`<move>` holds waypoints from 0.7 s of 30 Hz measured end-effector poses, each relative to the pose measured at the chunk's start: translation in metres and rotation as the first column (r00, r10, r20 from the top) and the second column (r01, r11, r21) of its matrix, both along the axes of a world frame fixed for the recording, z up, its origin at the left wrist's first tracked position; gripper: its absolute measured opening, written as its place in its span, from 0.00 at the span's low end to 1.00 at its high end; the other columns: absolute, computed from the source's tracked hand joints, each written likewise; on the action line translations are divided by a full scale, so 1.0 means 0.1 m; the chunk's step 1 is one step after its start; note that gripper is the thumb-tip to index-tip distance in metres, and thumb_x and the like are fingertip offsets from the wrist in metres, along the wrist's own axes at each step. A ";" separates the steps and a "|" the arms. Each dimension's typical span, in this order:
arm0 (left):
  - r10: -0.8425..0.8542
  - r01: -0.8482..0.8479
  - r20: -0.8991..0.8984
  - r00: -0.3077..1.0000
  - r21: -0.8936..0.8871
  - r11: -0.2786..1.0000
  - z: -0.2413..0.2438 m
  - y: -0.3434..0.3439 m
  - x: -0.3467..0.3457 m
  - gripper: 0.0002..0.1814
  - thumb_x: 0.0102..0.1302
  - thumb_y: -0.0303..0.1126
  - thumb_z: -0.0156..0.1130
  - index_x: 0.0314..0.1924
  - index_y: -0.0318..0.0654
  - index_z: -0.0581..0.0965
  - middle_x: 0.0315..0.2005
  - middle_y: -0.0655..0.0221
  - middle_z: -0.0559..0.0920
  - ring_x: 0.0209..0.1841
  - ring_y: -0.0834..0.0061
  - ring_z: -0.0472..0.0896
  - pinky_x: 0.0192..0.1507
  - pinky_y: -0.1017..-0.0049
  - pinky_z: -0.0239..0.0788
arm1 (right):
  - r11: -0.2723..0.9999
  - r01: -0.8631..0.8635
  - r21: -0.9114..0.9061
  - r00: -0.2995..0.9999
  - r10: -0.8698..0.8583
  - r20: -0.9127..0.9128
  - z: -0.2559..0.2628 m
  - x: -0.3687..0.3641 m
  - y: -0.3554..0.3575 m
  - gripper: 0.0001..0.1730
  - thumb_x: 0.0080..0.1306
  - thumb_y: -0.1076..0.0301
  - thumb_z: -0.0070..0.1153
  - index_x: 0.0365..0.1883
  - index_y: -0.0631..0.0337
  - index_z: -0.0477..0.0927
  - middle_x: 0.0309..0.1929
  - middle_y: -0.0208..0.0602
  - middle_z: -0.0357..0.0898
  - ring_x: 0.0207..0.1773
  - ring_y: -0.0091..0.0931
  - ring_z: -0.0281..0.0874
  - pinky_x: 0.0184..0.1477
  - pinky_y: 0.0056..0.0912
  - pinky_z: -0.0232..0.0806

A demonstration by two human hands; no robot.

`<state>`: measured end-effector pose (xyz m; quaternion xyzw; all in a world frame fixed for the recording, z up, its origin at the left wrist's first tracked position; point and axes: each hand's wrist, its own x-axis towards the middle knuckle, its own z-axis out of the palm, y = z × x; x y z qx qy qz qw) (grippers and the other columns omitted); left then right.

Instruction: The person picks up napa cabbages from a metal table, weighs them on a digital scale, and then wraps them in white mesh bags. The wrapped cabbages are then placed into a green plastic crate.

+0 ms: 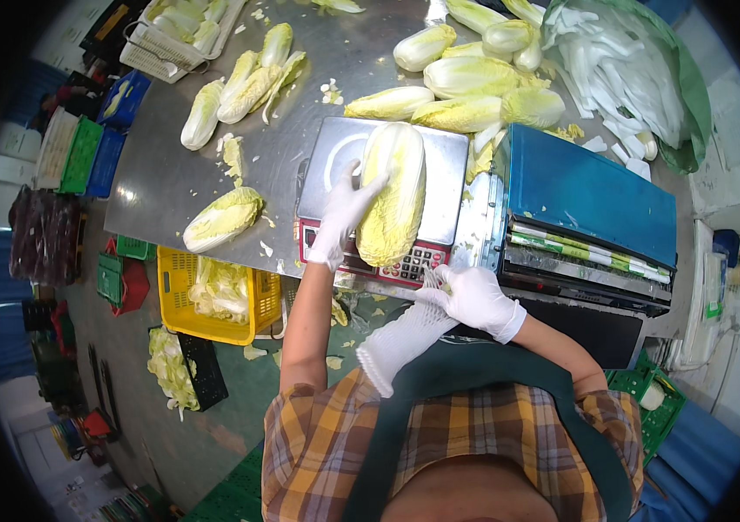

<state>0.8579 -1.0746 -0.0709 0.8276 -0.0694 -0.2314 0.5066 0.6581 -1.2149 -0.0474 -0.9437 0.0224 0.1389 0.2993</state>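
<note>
A large napa cabbage (pixel 393 189) lies lengthwise on the steel plate of a red digital scale (pixel 445 156). My left hand (pixel 349 207), in a white glove, rests against the cabbage's left side with the thumb and fingers spread along it. In front of the scale's keypad, my gloved right hand (pixel 477 301) pinches the end of a white foam net sleeve (pixel 402 346). The sleeve hangs down toward my chest and does not touch the cabbage. Behind the scale, several more napa cabbages (pixel 471 77) are heaped on the steel table (pixel 161 176).
A blue-topped film wrapping machine (pixel 585 196) stands right of the scale. Beyond it sits a green bag of white foam nets (pixel 618 72). One cabbage (pixel 223 220) lies near the left table edge, above a yellow crate (pixel 171 307) of leaves. A white basket (pixel 148 55) stands at the far left.
</note>
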 end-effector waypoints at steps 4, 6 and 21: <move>-0.126 0.041 -0.209 0.970 -0.369 0.928 -0.21 -0.08 0.25 0.30 0.61 0.40 0.64 0.58 0.29 0.68 0.44 0.61 0.80 0.41 0.75 0.80 0.43 0.76 0.73 | 0.998 0.038 0.058 0.999 -0.039 0.007 -0.11 0.03 -0.01 0.30 0.62 0.38 0.49 0.40 0.59 0.78 0.23 0.43 0.79 0.29 0.41 0.80 0.34 0.41 0.71; -0.184 0.034 -0.262 0.947 -0.489 0.872 -0.35 -0.02 0.29 0.27 0.61 0.38 0.64 0.56 0.29 0.70 0.43 0.62 0.80 0.40 0.76 0.80 0.42 0.76 0.73 | 0.990 0.095 0.101 0.995 -0.093 -0.025 -0.06 0.06 -0.03 0.28 0.61 0.40 0.51 0.45 0.56 0.77 0.25 0.41 0.80 0.30 0.39 0.80 0.35 0.39 0.72; -0.839 0.827 -0.039 0.543 -0.149 0.543 1.17 0.14 -0.01 0.39 0.48 0.38 0.74 0.59 0.31 0.71 0.47 0.59 0.80 0.46 0.75 0.78 0.49 0.79 0.69 | 0.492 0.047 0.869 0.981 -0.185 0.052 0.11 0.37 -0.60 0.67 0.42 0.34 0.68 0.68 0.70 0.53 0.63 0.43 0.64 0.64 0.29 0.62 0.66 0.31 0.54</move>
